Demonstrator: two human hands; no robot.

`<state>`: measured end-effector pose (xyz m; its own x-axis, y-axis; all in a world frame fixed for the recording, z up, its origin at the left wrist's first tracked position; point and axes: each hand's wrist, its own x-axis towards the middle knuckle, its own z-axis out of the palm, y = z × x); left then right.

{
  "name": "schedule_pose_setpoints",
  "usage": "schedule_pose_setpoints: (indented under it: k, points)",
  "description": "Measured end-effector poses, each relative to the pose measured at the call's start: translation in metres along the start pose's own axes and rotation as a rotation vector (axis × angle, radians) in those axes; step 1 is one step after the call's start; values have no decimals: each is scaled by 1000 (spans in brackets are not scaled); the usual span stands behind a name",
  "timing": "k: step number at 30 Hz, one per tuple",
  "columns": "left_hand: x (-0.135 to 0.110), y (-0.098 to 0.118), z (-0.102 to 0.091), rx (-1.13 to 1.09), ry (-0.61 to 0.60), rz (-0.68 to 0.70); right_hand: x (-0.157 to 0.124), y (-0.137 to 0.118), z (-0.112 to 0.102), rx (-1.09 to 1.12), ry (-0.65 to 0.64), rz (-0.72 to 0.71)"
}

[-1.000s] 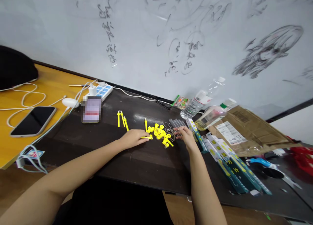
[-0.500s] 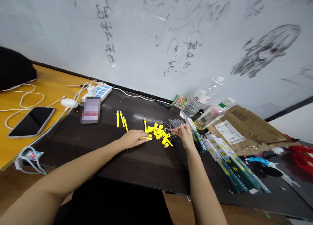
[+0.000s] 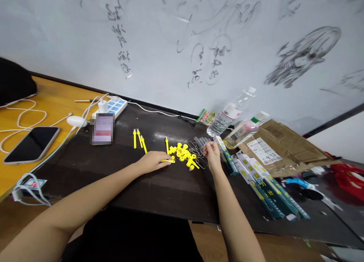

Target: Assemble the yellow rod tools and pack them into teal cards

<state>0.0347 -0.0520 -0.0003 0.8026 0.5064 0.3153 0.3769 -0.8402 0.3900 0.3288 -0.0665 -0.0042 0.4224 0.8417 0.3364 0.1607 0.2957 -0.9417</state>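
My left hand (image 3: 153,161) is closed around a slim yellow plastic stick (image 3: 170,161), whose end juts out past the fingertips. My right hand (image 3: 212,155) pinches what looks like a thin metal wire at the edge of a tangle of bent metal wires (image 3: 195,147). Between the hands lies a heap of small yellow plastic parts (image 3: 184,152). A yellow rod with a metal tip (image 3: 167,145) stands out behind the heap. Several similar yellow rods (image 3: 134,140) lie beyond my left hand. Clear plastic tubes (image 3: 200,141) rest behind the wires.
Long printed boxes (image 3: 263,190) lie to the right, near a cardboard parcel (image 3: 273,148) and scissors (image 3: 315,192). Two bottles (image 3: 227,120) (image 3: 241,133) are at the back by the whiteboard (image 3: 153,46). On the left are phones (image 3: 32,144), cables and a power strip (image 3: 116,107).
My right hand has drawn slightly away from the wire tangle, fingers still pinched. My left hand keeps its hold on the yellow stick. The whole view has shifted slightly.
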Motion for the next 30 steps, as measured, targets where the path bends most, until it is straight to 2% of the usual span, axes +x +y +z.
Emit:
schedule_pose_setpoints:
  k: [4,8,10,15,17,25,30]
  points:
    - [0,1,0,8,16,-2,-3,-4,8,-42,-12,-28]
    - [1,2,-1,3,47,-25,-18,-17,22,-80,-119,-60]
    - [1,2,-1,-6,55,-37,-30,-24,33,-80,-226,-33]
    - [1,1,2,-37,73,-55,-59,-29,60,-11,-638,81]
    - [0,0,3,-55,77,-57,-65,-27,67,21,-717,112]
    - [0,2,3,-63,50,-42,-72,-27,72,67,-691,122]
    - [1,2,-1,41,24,-67,-73,-24,73,52,-652,101]
